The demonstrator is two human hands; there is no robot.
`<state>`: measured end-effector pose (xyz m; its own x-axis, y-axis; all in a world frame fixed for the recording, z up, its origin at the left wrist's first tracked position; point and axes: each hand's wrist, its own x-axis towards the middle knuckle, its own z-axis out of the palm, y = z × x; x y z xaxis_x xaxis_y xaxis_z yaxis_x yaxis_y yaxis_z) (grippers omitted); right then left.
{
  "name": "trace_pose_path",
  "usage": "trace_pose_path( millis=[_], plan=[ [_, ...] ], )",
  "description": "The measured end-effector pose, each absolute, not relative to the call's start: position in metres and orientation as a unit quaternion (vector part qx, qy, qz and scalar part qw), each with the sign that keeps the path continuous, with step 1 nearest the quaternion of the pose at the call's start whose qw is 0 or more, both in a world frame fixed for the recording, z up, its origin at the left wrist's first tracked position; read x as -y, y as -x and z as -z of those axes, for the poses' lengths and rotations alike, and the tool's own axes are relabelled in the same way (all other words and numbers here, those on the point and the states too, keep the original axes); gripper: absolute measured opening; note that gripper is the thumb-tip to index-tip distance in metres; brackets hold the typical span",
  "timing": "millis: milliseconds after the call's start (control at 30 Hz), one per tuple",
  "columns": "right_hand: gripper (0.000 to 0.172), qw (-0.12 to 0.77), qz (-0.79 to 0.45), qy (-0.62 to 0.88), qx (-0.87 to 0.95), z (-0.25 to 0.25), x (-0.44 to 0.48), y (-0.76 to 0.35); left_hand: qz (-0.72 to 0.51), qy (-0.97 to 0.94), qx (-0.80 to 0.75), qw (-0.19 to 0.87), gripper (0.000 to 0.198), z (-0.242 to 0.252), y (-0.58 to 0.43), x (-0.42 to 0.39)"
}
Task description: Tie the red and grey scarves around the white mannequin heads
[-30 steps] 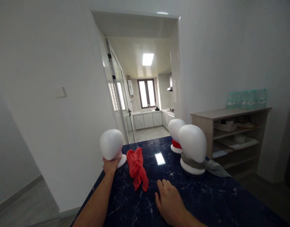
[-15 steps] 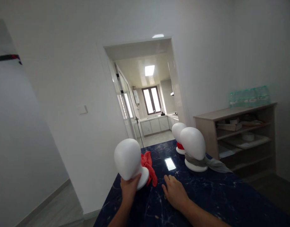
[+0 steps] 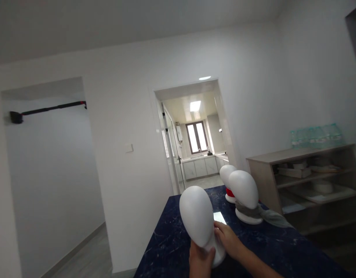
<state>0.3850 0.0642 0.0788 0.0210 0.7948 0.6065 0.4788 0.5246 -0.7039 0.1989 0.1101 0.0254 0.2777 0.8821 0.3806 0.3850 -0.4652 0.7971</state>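
Observation:
A white mannequin head [image 3: 196, 214] stands tilted near me on the dark blue table. Below its chin, my left hand [image 3: 200, 259] is wrapped round the neck, thumb in front. My right hand [image 3: 228, 239] grips the neck from the right, its fingers partly hidden behind it. The red cloth seen earlier beside this head does not show. To the right is a second white mannequin head [image 3: 244, 189] with a grey scarf [image 3: 272, 217] round its neck. Behind it stands a third head [image 3: 226, 173] with a red band [image 3: 229, 192] at its neck.
The blue marble-patterned table [image 3: 166, 227] reaches towards a doorway into a kitchen. At the right stands a wooden shelf unit [image 3: 260, 170] with several plastic bottles [image 3: 317, 136] on top. A wall with a light switch [image 3: 129, 148] is at the left.
My right hand has moved from the open tabletop to the near head's neck. The red cloth has gone out of sight. The view has tipped up and turned left.

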Motion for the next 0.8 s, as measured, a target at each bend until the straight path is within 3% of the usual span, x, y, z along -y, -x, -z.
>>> trace_pose_path(
  millis=[267,433,533,633,800],
  plan=[
    [0.046,0.536,-0.196,0.444,0.691,-0.066,-0.063,-0.397,-0.415,-0.785,-0.359,0.287,0.102,-0.016,-0.193,-0.127],
    [0.047,0.546,-0.21,0.434,0.685,-0.048,-0.069,-0.397,-0.412,-0.784,-0.344,0.311,0.097,-0.025,-0.183,-0.123],
    [0.054,0.536,-0.18,0.466,0.68,-0.038,-0.076,-0.406,-0.389,-0.79,-0.328,0.342,0.095,-0.037,-0.165,-0.123],
    [0.06,0.545,-0.111,0.555,0.618,-0.026,-0.086,-0.418,-0.365,-0.765,-0.41,0.336,0.095,-0.047,-0.144,-0.144],
    [0.034,0.467,0.02,0.691,0.552,-0.02,-0.094,-0.425,-0.338,-0.792,-0.474,0.184,0.068,-0.067,-0.138,-0.201]
  ],
)
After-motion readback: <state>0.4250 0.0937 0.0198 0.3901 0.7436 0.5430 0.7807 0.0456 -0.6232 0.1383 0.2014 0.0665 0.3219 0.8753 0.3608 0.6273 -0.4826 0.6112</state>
